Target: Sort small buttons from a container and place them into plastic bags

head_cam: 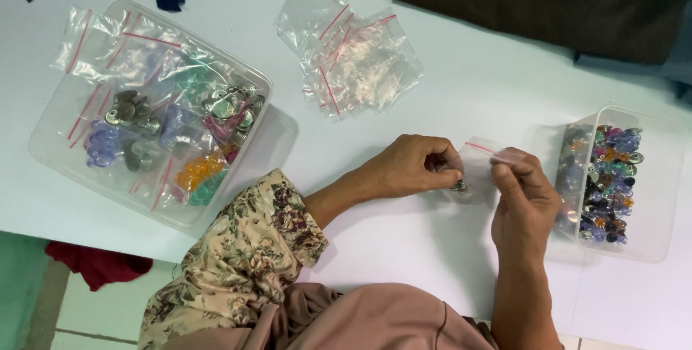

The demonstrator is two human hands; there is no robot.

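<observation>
Clear plastic, a small zip bag (481, 154) with a red strip, is pinched at its mouth between both hands above the white table (447, 76): the left hand (411, 166) closes its grip on the near-left edge, the right hand (522, 198) on the right edge, so the mouth runs left to right. A small metal piece (460, 186) lies just under the left fingers. The tub of mixed beads (609, 180) stands just right of the right hand; the tub of filled bags (148, 116) is well apart on the left.

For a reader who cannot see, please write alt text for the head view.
Left hand and right hand hold a small clear zip bag over a white table. Clear tubs of colourful beads sit at right and left.
</observation>
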